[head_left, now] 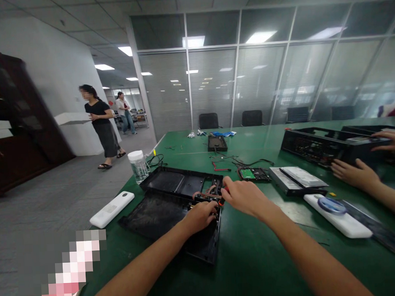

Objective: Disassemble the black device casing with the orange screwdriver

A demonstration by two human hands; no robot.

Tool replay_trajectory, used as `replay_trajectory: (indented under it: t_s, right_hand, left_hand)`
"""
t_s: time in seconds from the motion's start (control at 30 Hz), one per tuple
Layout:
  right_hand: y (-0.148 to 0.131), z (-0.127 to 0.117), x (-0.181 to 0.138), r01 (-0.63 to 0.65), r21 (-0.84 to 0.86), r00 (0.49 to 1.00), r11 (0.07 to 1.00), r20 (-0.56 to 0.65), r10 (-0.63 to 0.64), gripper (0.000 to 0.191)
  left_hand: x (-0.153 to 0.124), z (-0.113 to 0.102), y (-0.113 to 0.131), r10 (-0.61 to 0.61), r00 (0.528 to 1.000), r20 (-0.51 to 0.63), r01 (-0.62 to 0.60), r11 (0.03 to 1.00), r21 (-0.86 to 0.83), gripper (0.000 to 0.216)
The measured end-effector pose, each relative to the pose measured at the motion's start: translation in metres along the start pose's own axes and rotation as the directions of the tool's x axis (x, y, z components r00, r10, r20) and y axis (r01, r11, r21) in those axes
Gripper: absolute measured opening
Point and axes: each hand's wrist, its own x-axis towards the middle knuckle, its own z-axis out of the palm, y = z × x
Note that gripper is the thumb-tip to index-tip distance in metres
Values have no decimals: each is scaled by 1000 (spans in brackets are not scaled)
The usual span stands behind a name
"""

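Note:
A black device casing lies opened out on the table, its raised tray (182,182) behind and its flat dusty panel (154,214) in front. Brown wires (205,194) bunch at the tray's right end. Over the front panel's right side, my left hand (199,217) has its fingers pinched together near the wires; what is between them is hidden. My right hand (246,197) is closed around a red-handled tool (224,192) at the casing's right corner. Its working end is too small to make out, and the fingers cover most of it.
A lidded clear bottle (139,166) and a white power bank (112,210) stand left on the green table (256,259). To the right are a green circuit board (248,174), a silver drive (298,180) and another white power bank (340,218). Another person's hands (358,175) touch a black chassis (316,148).

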Motion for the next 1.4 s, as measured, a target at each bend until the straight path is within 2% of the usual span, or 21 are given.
replay_trajectory:
  t_s: [0.07,0.17,0.3,0.4,0.47,0.57,0.63,0.7,0.77,0.83,0.87,0.93,1.0,1.07,1.13,1.2,1.3,1.37,1.4]
  right_hand:
    - [-1,-1,0,16,4,1000,1000,16,-17,53]
    - [0,-1,0,-42,-27,999,999,-1,42,63]
    - [3,1,0,48,17,999,999,22,-49,55]
    - [6,2,3,-13,-1,999,1000,42,13,66]
    - [11,3,7,-3,66,999,998,42,1,66]
    - [31,6,15,108,326,989,939,60,-134,54]
    - [52,13,18,94,539,968,837,148,-204,49]
    - [75,26,16,-35,719,945,695,250,-212,49]
    - [98,45,7,-164,851,957,499,260,-129,50]
    - [116,65,-6,-222,936,974,274,225,19,50]
    - [122,74,-13,-225,958,974,180,214,78,48]
    - [130,90,-22,-194,980,963,48,181,200,41]
    - [129,102,-23,-116,992,952,-46,125,280,33]
    - [122,111,-19,-36,993,953,-113,69,296,27]
    - [109,117,-15,3,993,959,-119,31,282,27]
    - [93,121,-13,-11,999,963,-46,23,270,33]
    - [65,112,-18,-37,987,976,157,2,217,46]
    - [43,97,-29,20,941,996,338,-49,78,52]
    - [30,87,-37,81,897,997,435,-73,-35,50]
  left_hand:
    - [0,1,-1,-1,1000,-4,1,1000,5,29]
    - [-1,2,-1,3,1000,-16,-3,1000,6,29]
    - [-1,3,-2,23,1000,-18,-23,1000,0,33]
    - [-1,1,0,17,1000,-9,-17,1000,2,35]
    - [-1,-1,2,14,1000,7,-14,1000,6,32]
    - [-1,-4,4,22,999,25,-22,1000,10,26]
    - [-2,-5,5,22,999,32,-22,1000,14,27]
    - [-3,-6,5,20,999,39,-21,1000,22,28]
    - [-3,-6,4,33,999,30,-33,999,24,28]
    - [-4,-6,4,62,998,16,-62,998,29,32]
    - [-5,-5,4,78,997,21,-79,996,43,36]
    - [-6,-5,5,104,993,63,-110,989,96,44]
    - [-8,-7,7,121,986,113,-139,976,165,48]
    - [-9,-9,8,133,981,144,-164,960,227,49]
    - [-11,-12,10,151,972,181,-197,942,273,49]
    - [-13,-15,11,168,960,222,-231,925,302,45]
    - [-14,-19,15,191,948,253,-269,908,321,40]
    - [-13,-26,18,202,952,230,-270,908,319,38]
    - [-12,-31,19,202,959,198,-257,913,315,38]
